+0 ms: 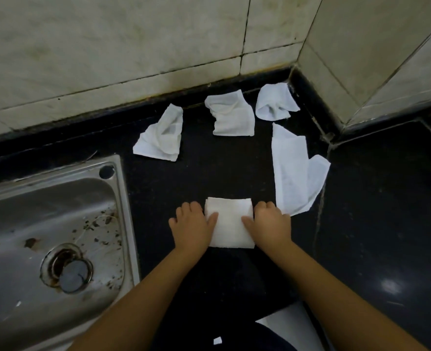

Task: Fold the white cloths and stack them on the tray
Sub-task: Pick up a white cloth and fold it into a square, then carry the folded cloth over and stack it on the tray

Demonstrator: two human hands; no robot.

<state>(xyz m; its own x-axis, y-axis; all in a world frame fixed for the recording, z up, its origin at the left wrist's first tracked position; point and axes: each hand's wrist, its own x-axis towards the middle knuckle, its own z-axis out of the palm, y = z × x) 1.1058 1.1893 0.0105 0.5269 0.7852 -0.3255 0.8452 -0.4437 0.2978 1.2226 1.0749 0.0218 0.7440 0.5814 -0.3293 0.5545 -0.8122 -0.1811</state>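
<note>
A folded white cloth lies flat on the black counter in front of me. My left hand grips its left edge, thumb on top. My right hand grips its right edge the same way. Several unfolded white cloths lie further back: one crumpled at the left, one in the middle by the wall, one in the corner, and a long one just right of my right hand. No tray can be made out for certain.
A steel sink with a stained drain fills the left side. Tiled walls close the back and the right corner. A white flat sheet or edge shows at the bottom, between my forearms. More black counter extends to the right.
</note>
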